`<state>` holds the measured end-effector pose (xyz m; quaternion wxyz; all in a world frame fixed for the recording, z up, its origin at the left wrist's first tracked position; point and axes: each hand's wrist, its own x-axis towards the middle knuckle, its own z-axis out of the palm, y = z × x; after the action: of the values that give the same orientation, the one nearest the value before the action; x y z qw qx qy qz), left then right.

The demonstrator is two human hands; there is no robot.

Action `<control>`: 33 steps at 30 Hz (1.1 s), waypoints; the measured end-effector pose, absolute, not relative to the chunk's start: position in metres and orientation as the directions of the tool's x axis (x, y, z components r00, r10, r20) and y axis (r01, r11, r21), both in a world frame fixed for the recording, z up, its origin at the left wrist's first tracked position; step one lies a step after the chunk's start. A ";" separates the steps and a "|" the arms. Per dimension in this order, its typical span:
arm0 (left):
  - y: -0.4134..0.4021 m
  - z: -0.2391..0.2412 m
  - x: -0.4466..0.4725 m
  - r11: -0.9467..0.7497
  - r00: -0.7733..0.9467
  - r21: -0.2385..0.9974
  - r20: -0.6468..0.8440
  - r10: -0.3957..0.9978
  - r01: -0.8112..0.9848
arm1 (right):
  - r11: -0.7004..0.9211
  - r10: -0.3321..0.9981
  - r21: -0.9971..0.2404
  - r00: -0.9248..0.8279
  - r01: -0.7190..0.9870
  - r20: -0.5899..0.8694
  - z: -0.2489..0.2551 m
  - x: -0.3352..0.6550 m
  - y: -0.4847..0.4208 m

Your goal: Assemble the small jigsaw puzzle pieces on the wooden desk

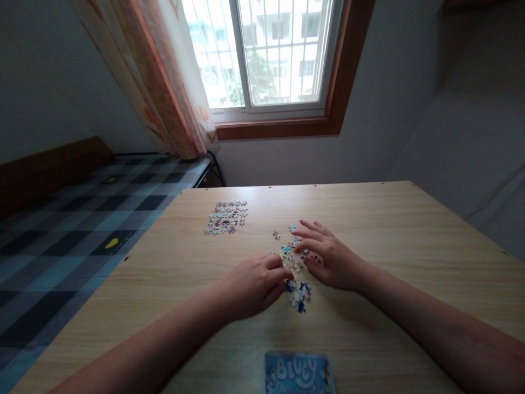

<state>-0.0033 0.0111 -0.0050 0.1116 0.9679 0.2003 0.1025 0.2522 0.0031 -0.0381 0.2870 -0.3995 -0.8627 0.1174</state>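
Note:
Loose jigsaw puzzle pieces (302,291) lie in a scattered pile near the middle of the table, between my two hands. My left hand (259,282) is at the pile's left side, its fingers curled and the index finger and thumb closed at a dark blue and white puzzle piece (290,285). At the right edge of the pile, my right hand (328,254) hovers low with its fingers spread, over or touching several pieces; its fingertips hide some of them. Farther back on the left, more puzzle pieces (226,216) are laid out in rough rows, separate from one another.
A blue "Bluey" box or tin (299,373) lies at the near edge of the view. The wooden table (410,230) reaches toward the wall below a barred window (283,54). A bed with a checked cover (74,219) stands along the left, beside a curtain (164,82).

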 end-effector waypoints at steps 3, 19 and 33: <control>0.010 -0.005 -0.002 -0.902 0.903 0.229 0.146 0.404 0.366 | 0.654 0.755 -0.422 -0.505 0.628 0.418 -0.038 0.253 0.003; 0.019 -0.011 -0.010 -0.876 0.823 0.182 0.302 0.481 0.446 | 0.735 0.659 -0.454 -0.687 0.504 0.305 -0.027 0.256 -0.004; 0.016 -0.010 -0.010 -0.922 0.891 0.139 0.241 0.385 0.361 | 0.714 0.697 -0.424 -0.623 0.558 0.355 -0.034 0.255 0.000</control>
<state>-0.0103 0.0158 -0.0102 0.0454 0.9713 0.1920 0.1331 0.2548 -0.0004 -0.0342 0.2538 -0.3525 -0.8902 0.1374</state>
